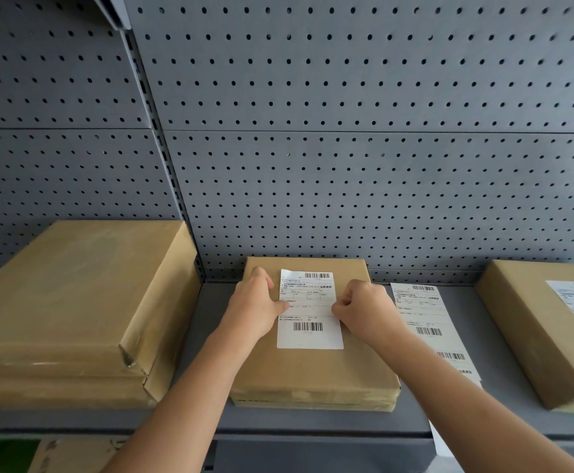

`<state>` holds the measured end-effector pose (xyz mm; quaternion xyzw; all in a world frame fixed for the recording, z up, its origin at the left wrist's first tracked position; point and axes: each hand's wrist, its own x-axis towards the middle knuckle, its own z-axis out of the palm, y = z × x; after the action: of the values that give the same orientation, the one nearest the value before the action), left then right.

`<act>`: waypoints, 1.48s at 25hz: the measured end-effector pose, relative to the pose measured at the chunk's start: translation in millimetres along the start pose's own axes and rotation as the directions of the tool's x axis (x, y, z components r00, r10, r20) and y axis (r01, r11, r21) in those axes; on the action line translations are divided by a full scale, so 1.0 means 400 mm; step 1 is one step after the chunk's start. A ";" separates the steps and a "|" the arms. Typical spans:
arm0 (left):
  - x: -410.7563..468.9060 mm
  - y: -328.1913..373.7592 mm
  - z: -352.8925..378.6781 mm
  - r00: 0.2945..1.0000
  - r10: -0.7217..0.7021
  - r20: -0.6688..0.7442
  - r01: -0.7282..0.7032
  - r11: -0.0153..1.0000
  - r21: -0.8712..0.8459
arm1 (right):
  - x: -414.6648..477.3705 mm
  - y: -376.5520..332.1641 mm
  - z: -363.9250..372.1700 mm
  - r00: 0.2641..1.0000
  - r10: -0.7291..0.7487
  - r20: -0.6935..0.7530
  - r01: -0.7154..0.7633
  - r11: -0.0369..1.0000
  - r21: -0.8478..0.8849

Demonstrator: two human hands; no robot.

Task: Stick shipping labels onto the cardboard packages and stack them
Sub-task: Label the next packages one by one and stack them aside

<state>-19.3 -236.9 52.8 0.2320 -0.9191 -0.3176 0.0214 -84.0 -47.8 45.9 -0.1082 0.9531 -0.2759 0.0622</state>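
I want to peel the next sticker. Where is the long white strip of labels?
In the head view, the long white strip of paper labels lies on the grey metal shelf, right of the middle brown cardboard package and the right hand.

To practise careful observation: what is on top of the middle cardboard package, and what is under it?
A white shipping label lies on top, the left hand and right hand at its side edges. Beneath, a lower package shows its edge; the rest is covered.

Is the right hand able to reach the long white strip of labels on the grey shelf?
Probably yes: the long white strip of labels lies uncovered close beside the right hand, which is busy at the edge of the white shipping label.
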 end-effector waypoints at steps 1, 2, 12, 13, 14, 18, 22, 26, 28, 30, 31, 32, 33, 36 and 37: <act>-0.007 -0.001 -0.003 0.998 0.050 -0.024 -0.049 0.998 0.034 | -0.002 0.002 0.001 1.000 -0.011 -0.015 0.011 1.000 -0.005; -0.014 -0.002 -0.003 0.989 0.133 -0.057 -0.128 0.987 0.094 | -0.005 0.003 0.003 0.998 -0.037 -0.047 0.036 0.999 -0.025; 0.008 0.001 0.046 0.872 0.429 0.237 -0.490 0.775 0.398 | 0.008 -0.027 0.079 0.885 -0.461 0.064 0.458 0.839 -0.293; 0.010 -0.003 0.048 0.875 0.418 0.243 -0.483 0.778 0.402 | 0.008 -0.027 0.085 0.883 -0.460 0.093 0.464 0.828 -0.315; 0.012 -0.006 0.050 0.878 0.413 0.242 -0.478 0.779 0.405 | 0.009 -0.026 0.089 0.887 -0.448 0.110 0.458 0.825 -0.330; 0.009 -0.022 0.041 0.900 0.376 0.220 -0.434 0.810 0.394 | 0.003 -0.015 0.081 0.931 -0.348 0.112 0.366 0.872 -0.326; 0.014 -0.046 0.023 0.922 0.336 0.192 -0.386 0.834 0.393 | -0.005 0.013 0.052 0.961 -0.258 0.102 0.278 0.897 -0.344; 0.007 -0.054 0.017 0.930 0.332 0.156 -0.367 0.851 0.374 | -0.017 0.017 0.036 0.968 -0.233 0.098 0.252 0.914 -0.318; -0.026 -0.045 0.019 0.908 0.386 0.165 -0.420 0.834 0.357 | -0.040 0.005 0.038 0.948 -0.305 0.091 0.318 0.897 -0.308; -0.068 -0.034 0.027 0.871 0.447 0.204 -0.491 0.795 0.355 | -0.076 -0.013 0.047 0.915 -0.384 0.125 0.404 0.866 -0.294; -0.083 -0.031 0.034 0.856 0.465 0.225 -0.516 0.777 0.359 | -0.092 -0.019 0.055 0.901 -0.407 0.149 0.434 0.853 -0.292; -0.095 -0.031 0.040 0.850 0.470 0.237 -0.526 0.767 0.368 | -0.103 -0.022 0.065 0.893 -0.418 0.166 0.450 0.844 -0.293; -0.099 -0.033 0.044 0.850 0.467 0.242 -0.526 0.761 0.381 | -0.109 -0.022 0.073 0.891 -0.422 0.169 0.454 0.839 -0.299; -0.098 -0.037 0.044 0.859 0.447 0.247 -0.511 0.758 0.405 | -0.110 -0.017 0.074 0.903 -0.402 0.152 0.430 0.847 -0.312; -0.098 -0.038 0.042 0.864 0.435 0.255 -0.504 0.763 0.405 | -0.112 -0.014 0.069 0.908 -0.389 0.156 0.418 0.852 -0.315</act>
<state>19.0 -220.7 34.7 -0.0313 -0.9950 -0.0923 -0.0221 -34.8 -55.9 28.5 -0.3267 0.9386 -0.1083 0.0242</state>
